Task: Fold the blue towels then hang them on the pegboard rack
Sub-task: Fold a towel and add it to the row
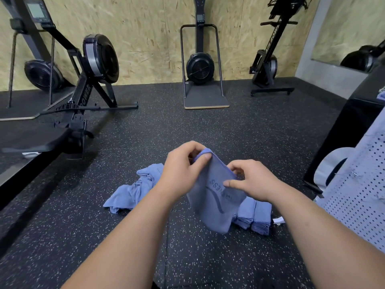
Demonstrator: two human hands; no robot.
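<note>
Now both of my hands are up over the speckled black floor (208,126), sharing one blue towel (214,207) that hangs free of the ground with dark lettering facing me. My left grip (183,172) is clenched on the towel's far top corner, with the thumb pressed over the fold. My right grip (254,180) pinches the right edge just beside the lettering, thumb flat on the cloth and fingers curled behind it. Beyond my left forearm lies one crumpled heap (133,190) of the same blue cloth on the floor; I cannot tell how many towels are in it. Under my right wrist, partly hidden by the held towel, I count two folded stacks (256,215) side by side, with one small white tag (278,221) just to their right. One white pegboard (358,197) leans in at the near right edge, well apart from the towel. Four black fan-wheel machines (200,67) stand along the far chipboard wall (145,38).
</note>
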